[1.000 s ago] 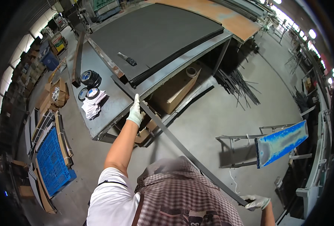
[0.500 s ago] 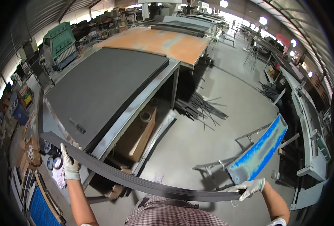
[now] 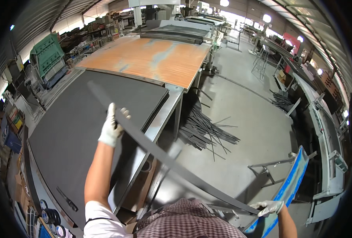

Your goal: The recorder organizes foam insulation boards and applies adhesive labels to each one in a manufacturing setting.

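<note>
1. A long, flat strip of dark grey metal [image 3: 164, 158] runs slantwise from the upper left of the frame down to the lower right, thin as a ruler and smooth-edged, with a dull sheen.
2. The left hand [image 3: 111, 127], in a white knitted glove, is curled around the strip near its upper end, fingers wrapped over the edge and the bare forearm stretched out.
3. The right hand [image 3: 268, 207], also gloved in white, pinches the strip's lower end at the bottom right, fingers closed on the metal.
4. Under the upper half of the strip lies a broad sheet of matte black material [image 3: 76, 131] on a grey steel table [image 3: 165, 119] (the sheet looks faintly grainy).
5. Beyond it, at the top centre, a rusty orange plate [image 3: 148, 59] covers another bench.
6. On the bare concrete floor at mid-frame lies a loose fan of thin dark offcut strips [image 3: 205, 133].
7. A glossy blue panel [image 3: 291, 186] leans at the lower right, just beside the right hand.
</note>
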Demonstrator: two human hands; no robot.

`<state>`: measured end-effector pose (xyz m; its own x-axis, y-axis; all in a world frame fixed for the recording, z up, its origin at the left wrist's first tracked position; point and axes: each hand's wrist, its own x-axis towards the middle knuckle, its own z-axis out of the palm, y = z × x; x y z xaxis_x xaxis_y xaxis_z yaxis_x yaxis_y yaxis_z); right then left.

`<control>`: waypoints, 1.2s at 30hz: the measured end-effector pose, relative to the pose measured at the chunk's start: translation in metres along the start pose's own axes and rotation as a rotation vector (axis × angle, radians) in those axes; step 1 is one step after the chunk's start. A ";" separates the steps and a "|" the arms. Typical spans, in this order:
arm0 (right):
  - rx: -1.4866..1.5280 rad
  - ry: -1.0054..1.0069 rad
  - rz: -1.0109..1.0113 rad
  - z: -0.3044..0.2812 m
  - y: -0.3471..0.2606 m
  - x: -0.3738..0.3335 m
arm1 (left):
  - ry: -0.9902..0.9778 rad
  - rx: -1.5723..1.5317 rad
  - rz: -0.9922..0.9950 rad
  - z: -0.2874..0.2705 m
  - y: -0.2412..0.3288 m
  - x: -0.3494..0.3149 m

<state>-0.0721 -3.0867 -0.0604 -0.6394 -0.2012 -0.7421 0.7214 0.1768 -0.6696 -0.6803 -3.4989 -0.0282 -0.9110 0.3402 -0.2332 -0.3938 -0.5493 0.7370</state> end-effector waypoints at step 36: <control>-0.053 -0.011 -0.009 -0.580 -0.140 0.209 | 0.456 -0.084 0.087 0.192 -0.185 0.464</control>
<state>-0.4607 -2.5948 -0.1409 -0.6428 -0.2139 -0.7356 0.7003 0.2253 -0.6774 -1.0069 -3.0927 -0.1515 -0.8945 -0.0700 -0.4416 -0.3048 -0.6272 0.7167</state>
